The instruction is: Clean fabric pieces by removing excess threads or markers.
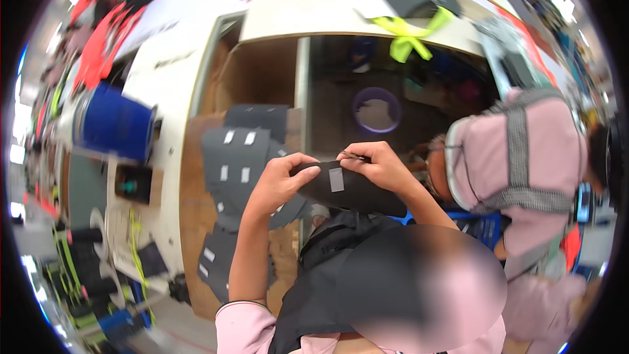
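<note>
In front of my chest, a black fabric piece with a light grey patch is stretched between both hands. My left hand pinches its upper left edge between thumb and fingers. At the upper right edge my right hand is closed on the fabric, and a small dark thin tool shows at its fingertips; its kind is not clear. To the left of the held piece lie several dark grey fabric pieces with white patches, spread on a brown wooden board.
A pale table surrounds an opening, where a purple round container sits lower down. A neon yellow strip hangs over the far edge. On the left stands a blue bin. Close on my right is a person in pink, near a blue crate.
</note>
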